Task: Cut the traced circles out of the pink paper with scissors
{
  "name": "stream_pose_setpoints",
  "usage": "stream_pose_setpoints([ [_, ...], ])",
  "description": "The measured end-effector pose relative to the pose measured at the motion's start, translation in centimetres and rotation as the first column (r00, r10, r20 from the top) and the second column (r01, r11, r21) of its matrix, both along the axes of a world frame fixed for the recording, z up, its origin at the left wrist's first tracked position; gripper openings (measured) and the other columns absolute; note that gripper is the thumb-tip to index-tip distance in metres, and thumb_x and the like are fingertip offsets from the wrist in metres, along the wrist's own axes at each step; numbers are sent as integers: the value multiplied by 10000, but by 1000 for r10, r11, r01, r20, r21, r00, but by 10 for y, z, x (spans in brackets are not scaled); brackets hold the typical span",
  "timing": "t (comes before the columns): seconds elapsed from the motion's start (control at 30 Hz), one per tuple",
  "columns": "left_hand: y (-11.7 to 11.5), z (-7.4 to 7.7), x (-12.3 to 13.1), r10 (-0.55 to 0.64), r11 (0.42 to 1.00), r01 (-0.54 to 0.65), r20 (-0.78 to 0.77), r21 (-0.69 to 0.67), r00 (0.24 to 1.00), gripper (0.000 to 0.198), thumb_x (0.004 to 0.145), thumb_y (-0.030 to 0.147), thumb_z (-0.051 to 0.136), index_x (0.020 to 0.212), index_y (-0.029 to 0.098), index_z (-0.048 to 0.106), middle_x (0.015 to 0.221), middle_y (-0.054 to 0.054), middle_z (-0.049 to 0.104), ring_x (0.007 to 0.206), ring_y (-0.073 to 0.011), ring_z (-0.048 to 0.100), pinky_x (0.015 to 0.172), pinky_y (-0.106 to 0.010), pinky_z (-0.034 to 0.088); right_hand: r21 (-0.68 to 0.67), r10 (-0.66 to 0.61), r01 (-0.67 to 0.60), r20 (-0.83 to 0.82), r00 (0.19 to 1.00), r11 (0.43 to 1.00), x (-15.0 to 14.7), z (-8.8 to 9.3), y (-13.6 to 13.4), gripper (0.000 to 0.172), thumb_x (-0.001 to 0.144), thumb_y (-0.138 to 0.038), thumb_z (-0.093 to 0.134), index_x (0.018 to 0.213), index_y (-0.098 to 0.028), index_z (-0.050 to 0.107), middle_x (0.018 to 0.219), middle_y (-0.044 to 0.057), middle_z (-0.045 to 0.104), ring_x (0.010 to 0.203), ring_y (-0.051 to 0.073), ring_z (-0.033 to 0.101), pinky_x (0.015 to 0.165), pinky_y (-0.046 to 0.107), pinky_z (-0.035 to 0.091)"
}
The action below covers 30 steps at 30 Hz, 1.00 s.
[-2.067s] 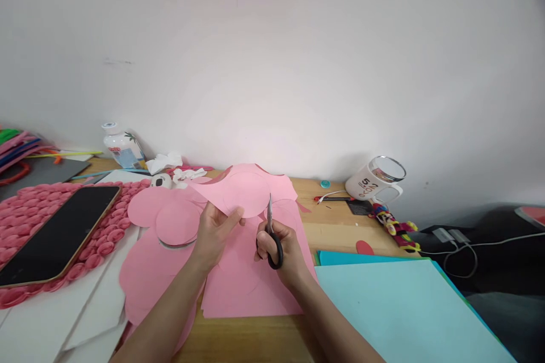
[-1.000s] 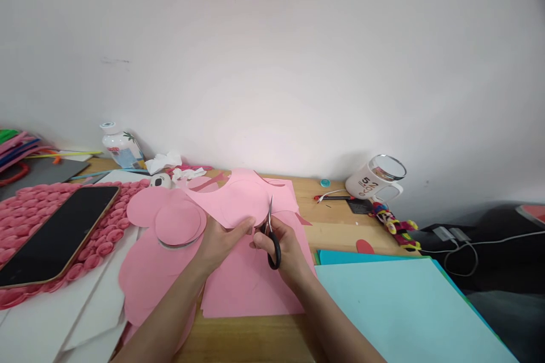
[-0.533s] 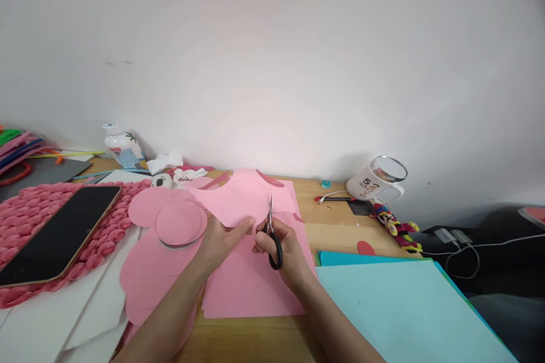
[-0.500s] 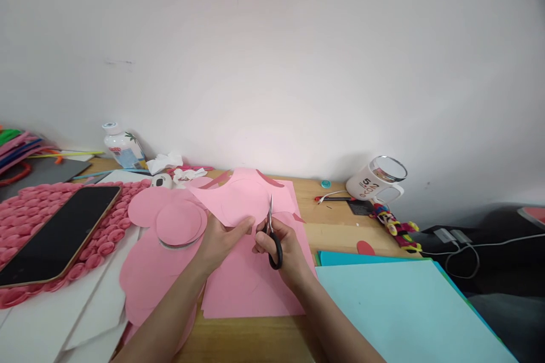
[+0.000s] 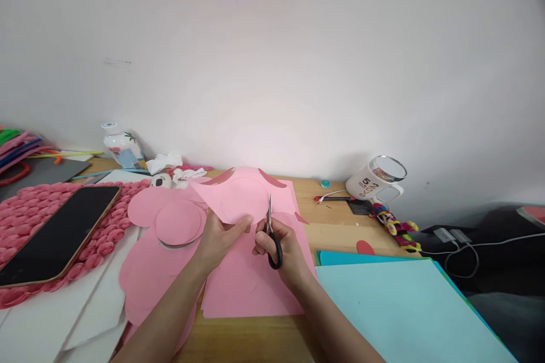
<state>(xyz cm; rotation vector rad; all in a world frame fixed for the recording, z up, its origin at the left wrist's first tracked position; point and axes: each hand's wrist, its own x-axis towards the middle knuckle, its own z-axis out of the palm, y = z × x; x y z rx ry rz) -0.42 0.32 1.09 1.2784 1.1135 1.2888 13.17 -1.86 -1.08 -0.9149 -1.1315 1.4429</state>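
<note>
My left hand (image 5: 222, 238) pinches the near edge of a pink paper sheet (image 5: 242, 195), its thumb on top. A faint circle is drawn on that sheet, and curved pieces are cut out of its far side. My right hand (image 5: 285, 247) grips black-handled scissors (image 5: 276, 250), fingers through the loops. The blades point away from me and lie at the sheet's right part, beside the circle; they look nearly closed. Under both hands lies a stack of pink paper (image 5: 251, 295). Cut pink paper circles (image 5: 179, 221) overlap to the left of my left hand.
On the left, a phone (image 5: 63, 232) rests on rows of rolled pink paper pieces (image 5: 34, 210). A white bottle (image 5: 123, 147) stands behind. To the right are light blue sheets (image 5: 395, 300), a white mug (image 5: 372, 178), a small colourful figure (image 5: 395, 227) and a cable (image 5: 489, 244).
The pink sheet has shifted very slightly in my hands. Both hands keep their grips in nearly the same place.
</note>
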Motion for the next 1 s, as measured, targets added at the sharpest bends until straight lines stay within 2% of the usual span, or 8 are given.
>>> stream_pose_setpoints([
  [0.2,2,-3,-1,-18,999,17,10,28,1000,168,696,290,678,737,147,600,641,-8,602,597,-134,569,575,-260,517,14,5,-5,0,1000,1000,0,0,-1,219,731,-297,654,612,-181,512,522,-59,439,484,91,421,528,254,434],
  [0.53,2,0,-1,-20,1000,20,40,6,999,177,693,288,680,764,148,597,668,-11,594,622,-135,560,575,-252,494,-8,-3,3,19,1000,1000,0,2,-1,236,728,-304,638,585,-185,494,498,-62,430,461,89,423,509,250,452],
  [0.7,4,-4,-2,-37,999,36,58,11,998,171,704,284,675,741,156,567,629,13,552,577,-113,516,555,-240,466,-17,-13,14,41,999,1000,0,5,-2,264,702,-336,658,561,-187,492,470,-65,422,440,91,437,481,247,453],
  [1.0,6,-10,-2,-57,998,57,140,5,989,181,712,266,683,794,157,565,653,22,567,569,-103,512,572,-251,447,-21,-19,19,36,999,1000,0,1,-1,255,705,-316,651,558,-188,488,470,-64,432,432,88,437,466,237,445],
])
